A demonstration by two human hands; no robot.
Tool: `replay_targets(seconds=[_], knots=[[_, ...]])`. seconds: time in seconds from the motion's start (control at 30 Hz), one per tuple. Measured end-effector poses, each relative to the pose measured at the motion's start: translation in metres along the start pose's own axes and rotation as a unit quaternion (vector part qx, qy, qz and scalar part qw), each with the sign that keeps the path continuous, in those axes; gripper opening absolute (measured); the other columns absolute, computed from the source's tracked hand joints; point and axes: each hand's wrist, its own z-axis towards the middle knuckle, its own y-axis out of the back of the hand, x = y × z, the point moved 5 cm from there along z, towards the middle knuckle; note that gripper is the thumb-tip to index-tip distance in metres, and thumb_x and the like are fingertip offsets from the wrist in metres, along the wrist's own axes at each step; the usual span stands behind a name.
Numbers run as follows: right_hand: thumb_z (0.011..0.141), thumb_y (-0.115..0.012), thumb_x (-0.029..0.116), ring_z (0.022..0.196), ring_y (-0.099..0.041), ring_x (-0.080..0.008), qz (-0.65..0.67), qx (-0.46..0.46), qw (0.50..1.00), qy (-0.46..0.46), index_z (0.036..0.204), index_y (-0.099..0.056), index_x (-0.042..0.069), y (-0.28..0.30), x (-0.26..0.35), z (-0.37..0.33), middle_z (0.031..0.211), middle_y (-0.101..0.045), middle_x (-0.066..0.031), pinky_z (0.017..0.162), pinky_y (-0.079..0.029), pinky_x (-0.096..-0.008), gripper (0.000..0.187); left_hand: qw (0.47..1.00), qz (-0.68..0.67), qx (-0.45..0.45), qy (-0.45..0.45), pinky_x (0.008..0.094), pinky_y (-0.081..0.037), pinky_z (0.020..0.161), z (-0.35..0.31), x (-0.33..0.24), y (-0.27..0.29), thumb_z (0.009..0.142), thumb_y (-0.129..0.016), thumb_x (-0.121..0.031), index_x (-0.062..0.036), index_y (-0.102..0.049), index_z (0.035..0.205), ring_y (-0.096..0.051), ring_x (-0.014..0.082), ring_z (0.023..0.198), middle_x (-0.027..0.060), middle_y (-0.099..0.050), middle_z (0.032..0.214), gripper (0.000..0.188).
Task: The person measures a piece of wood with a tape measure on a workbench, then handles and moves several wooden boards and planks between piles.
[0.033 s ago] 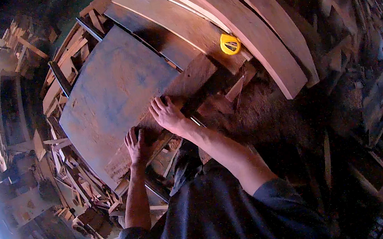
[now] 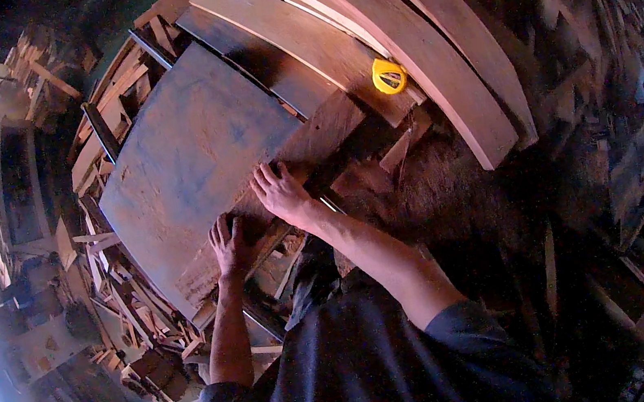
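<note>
A long brown wooden board lies slantwise along the near edge of a flat metal table. My left hand is on its nearer left part, fingers laid over the top and hooked toward the far edge. Farther up the same board, my right hand rests across it, fingers slightly parted and bent over the wood. Both hands hold the board from above. The undersides of the palms and the board's lower face are hidden.
Beyond the table lie large curved wooden pieces and a yellow tape measure. Dark metal bars stick out at the table's far left side. Offcuts are heaped to the left, and sawdust covers the area at right.
</note>
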Motion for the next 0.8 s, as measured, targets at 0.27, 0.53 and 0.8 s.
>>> replay_targets(seconds=[0.27, 0.53, 0.8], knots=[[0.089, -0.056, 0.024, 0.131, -0.037, -0.0339, 0.006, -0.014, 1.0, -0.005, 0.136, -0.049, 0.003, 0.0, -0.002, 0.04, 0.138, -0.047, -0.0166, 0.1, -0.04, -0.0547, 0.052, 0.999, 0.023, -0.034, -0.028, 0.0523, -0.036, 0.101, 0.025, 0.029, 0.008, 0.061, -0.081, -0.031, -0.0067, -0.058, 0.114, -0.044, 0.0398, 0.119, 0.0186, -0.045, 0.13, 0.062], [0.088, -0.057, 0.025, 0.129, -0.039, -0.0349, 0.004, -0.036, 0.999, -0.005, 0.133, -0.052, 0.003, -0.012, -0.004, 0.071, 0.135, -0.049, -0.0173, 0.099, -0.04, -0.0558, 0.05, 1.0, 0.01, -0.008, -0.012, 0.0526, -0.035, 0.102, 0.048, 0.049, 0.008, 0.061, -0.081, -0.028, -0.0074, -0.057, 0.115, -0.042, 0.0403, 0.121, 0.0189, -0.044, 0.132, 0.063], [0.089, -0.055, 0.027, 0.127, -0.041, -0.0366, -0.013, -0.031, 0.999, -0.012, 0.132, -0.053, 0.003, -0.008, 0.004, 0.098, 0.134, -0.051, -0.0155, 0.098, -0.039, -0.0579, 0.049, 1.0, 0.005, 0.008, -0.009, 0.052, -0.037, 0.1, 0.063, 0.063, 0.021, 0.061, -0.083, -0.035, -0.0044, -0.056, 0.115, -0.044, 0.0409, 0.118, 0.0196, -0.045, 0.13, 0.068]])
